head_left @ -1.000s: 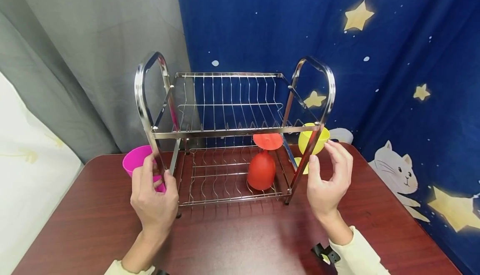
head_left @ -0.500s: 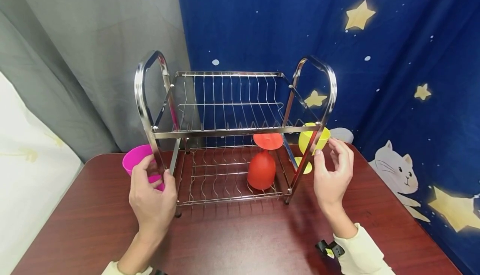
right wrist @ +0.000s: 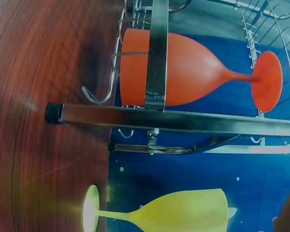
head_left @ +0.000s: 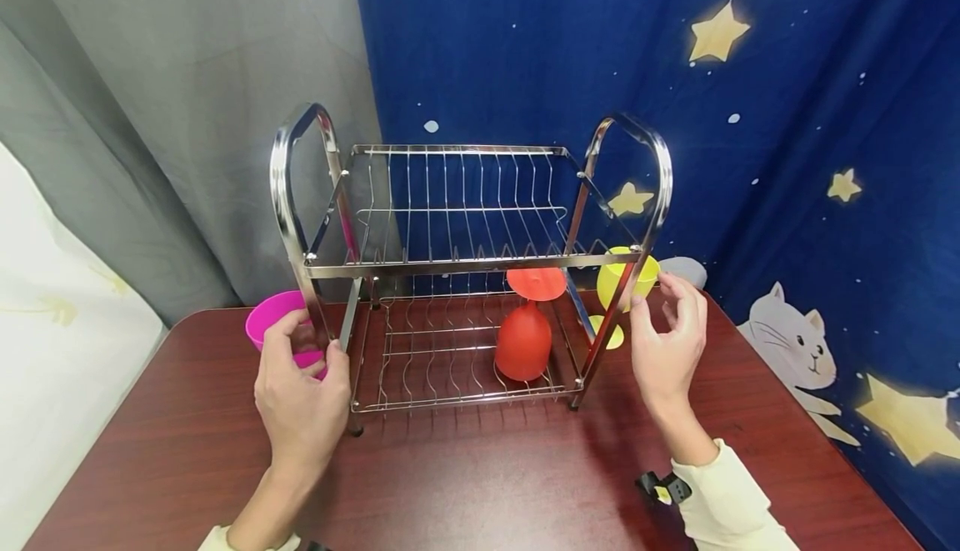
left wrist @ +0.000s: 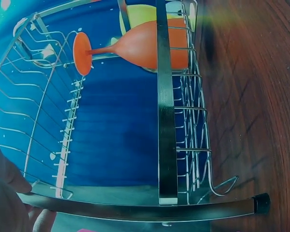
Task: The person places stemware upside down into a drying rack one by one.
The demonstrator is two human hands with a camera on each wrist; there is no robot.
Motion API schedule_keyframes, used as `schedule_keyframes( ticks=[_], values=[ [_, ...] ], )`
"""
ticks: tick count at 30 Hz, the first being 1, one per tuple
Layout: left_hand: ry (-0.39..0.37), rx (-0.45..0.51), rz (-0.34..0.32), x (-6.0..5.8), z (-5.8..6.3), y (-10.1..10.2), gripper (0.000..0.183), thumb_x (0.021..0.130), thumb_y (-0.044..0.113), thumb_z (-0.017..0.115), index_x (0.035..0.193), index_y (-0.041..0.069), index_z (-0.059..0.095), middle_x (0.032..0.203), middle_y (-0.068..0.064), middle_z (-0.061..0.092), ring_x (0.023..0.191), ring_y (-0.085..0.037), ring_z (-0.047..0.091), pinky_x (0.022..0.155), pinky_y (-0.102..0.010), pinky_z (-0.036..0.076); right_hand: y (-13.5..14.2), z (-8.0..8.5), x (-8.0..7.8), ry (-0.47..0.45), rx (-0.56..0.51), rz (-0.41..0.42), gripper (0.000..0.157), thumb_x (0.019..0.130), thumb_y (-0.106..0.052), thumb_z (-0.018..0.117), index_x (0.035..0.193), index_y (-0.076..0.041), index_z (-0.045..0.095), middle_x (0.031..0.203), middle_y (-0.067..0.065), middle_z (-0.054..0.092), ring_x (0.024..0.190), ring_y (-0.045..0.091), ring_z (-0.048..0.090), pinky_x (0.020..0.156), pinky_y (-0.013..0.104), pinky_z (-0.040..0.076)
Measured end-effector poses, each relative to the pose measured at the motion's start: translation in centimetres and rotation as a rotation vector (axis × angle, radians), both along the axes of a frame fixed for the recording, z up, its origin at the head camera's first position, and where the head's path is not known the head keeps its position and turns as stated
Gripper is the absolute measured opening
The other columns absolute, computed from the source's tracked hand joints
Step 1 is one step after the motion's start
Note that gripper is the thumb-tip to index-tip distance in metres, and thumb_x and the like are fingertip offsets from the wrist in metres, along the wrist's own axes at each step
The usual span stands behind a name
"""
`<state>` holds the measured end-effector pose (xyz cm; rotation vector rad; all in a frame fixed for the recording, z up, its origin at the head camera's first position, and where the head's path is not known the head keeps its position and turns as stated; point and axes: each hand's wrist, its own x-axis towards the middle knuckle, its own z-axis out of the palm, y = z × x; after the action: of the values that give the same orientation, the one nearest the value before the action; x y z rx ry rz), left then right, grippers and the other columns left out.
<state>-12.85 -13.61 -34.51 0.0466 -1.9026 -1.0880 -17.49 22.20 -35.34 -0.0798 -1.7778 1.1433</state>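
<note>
Rack (head_left: 457, 267) | shiny chrome, two-tiered, upright | left hand (head_left: 300, 388) gripping a post (head_left: 318, 311) | right hand (head_left: 670, 355) free, loosely curved

This looks like a curtained indoor nook with a household flavour; whether it belongs to a home or a studio cannot be told. Beneath the left fingers (head_left: 279, 347) and right fingers (head_left: 687, 305) spreads a reddish-brown, wood-look table (head_left: 480, 476). Kitchenware stands on it: a two-tier metal dish rack (head_left: 465, 267) between the fingers, bearing an upturned red goblet (head_left: 523, 343), with a yellow goblet (head_left: 611, 288) beside the right fingertips and a pink cup (head_left: 272, 318) behind the left ones. Beyond the left fingers hangs a grey curtain (head_left: 202, 101); behind the right, a blue curtain (head_left: 510, 51) printed with stars (head_left: 717, 32) and a cat (head_left: 791, 338).
</note>
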Motion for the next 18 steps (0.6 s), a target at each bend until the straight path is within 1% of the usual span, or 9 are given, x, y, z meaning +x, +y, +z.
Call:
schedule_keyframes(
  ticks=[2,5,7,9,12,13,15,18],
  values=[
    [-0.003,0.001,-0.003,0.0,0.1,0.0,0.038,0.080,-0.003,0.064,0.117,-0.004,0.058,0.100,-0.014,0.065,0.083,-0.002,0.056,0.069,0.000,0.044,0.2,-0.1,-0.2,-0.024,0.013,-0.006,0.037,0.085,-0.006,0.067,0.122,-0.007,0.064,0.123,0.005,0.058,0.111,0.016,0.055,0.094,0.021,0.047],
    [-0.002,0.003,-0.006,0.0,0.1,0.0,0.038,0.080,-0.003,0.063,0.117,-0.004,0.058,0.099,-0.014,0.065,0.083,-0.001,0.056,0.069,0.000,0.044,0.4,-0.2,-0.6,-0.063,0.020,-0.011,0.039,0.085,-0.008,0.066,0.124,-0.005,0.063,0.124,0.006,0.057,0.111,0.012,0.054,0.093,0.019,0.046],
    [-0.001,0.002,-0.006,0.0,0.1,0.0,0.038,0.080,-0.003,0.063,0.117,-0.004,0.058,0.099,-0.014,0.065,0.083,-0.001,0.056,0.069,0.000,0.044,0.5,-0.3,-0.9,-0.094,0.017,-0.015,0.040,0.084,-0.008,0.066,0.124,-0.005,0.062,0.125,0.006,0.057,0.110,0.009,0.053,0.093,0.020,0.046],
    [-0.001,0.003,-0.005,0.0,0.1,0.0,0.038,0.080,-0.003,0.063,0.117,-0.004,0.058,0.099,-0.014,0.065,0.083,-0.001,0.056,0.069,0.000,0.044,0.7,-0.4,-1.2,-0.117,0.015,-0.018,0.042,0.084,-0.009,0.066,0.125,-0.005,0.061,0.125,0.008,0.056,0.109,0.011,0.053,0.094,0.028,0.048],
    [0.000,0.004,-0.005,0.0,0.1,0.0,0.038,0.079,-0.003,0.063,0.117,-0.004,0.058,0.099,-0.014,0.065,0.083,-0.001,0.056,0.069,0.000,0.044,0.9,-0.7,-1.5,-0.147,0.014,-0.019,0.044,0.083,-0.011,0.068,0.126,-0.004,0.060,0.125,0.011,0.055,0.111,0.019,0.053,0.094,0.042,0.049],
    [0.000,0.005,-0.005,0.0,0.1,0.0,0.038,0.079,-0.003,0.063,0.117,-0.004,0.058,0.099,-0.014,0.065,0.083,-0.001,0.056,0.069,0.000,0.044,1.0,-0.8,-1.7,-0.153,0.015,-0.020,0.045,0.083,-0.012,0.069,0.126,-0.004,0.060,0.125,0.012,0.055,0.111,0.022,0.053,0.094,0.044,0.049],
    [0.001,0.004,-0.004,0.0,0.0,0.0,0.038,0.079,-0.003,0.063,0.117,-0.004,0.059,0.099,-0.014,0.065,0.083,-0.001,0.056,0.069,0.000,0.044,1.2,-1.0,-1.9,-0.170,0.015,-0.018,0.047,0.083,-0.015,0.071,0.127,-0.004,0.059,0.126,0.014,0.054,0.112,0.026,0.052,0.094,0.048,0.048],
    [-0.001,0.001,0.001,0.0,0.0,0.0,0.039,0.079,-0.004,0.063,0.117,-0.003,0.059,0.099,-0.014,0.066,0.083,-0.001,0.056,0.069,0.000,0.044,1.5,-1.3,-2.2,-0.197,0.017,-0.025,0.051,0.083,-0.021,0.073,0.129,-0.005,0.057,0.125,0.015,0.053,0.112,0.027,0.051,0.094,0.048,0.047]
  ],
)
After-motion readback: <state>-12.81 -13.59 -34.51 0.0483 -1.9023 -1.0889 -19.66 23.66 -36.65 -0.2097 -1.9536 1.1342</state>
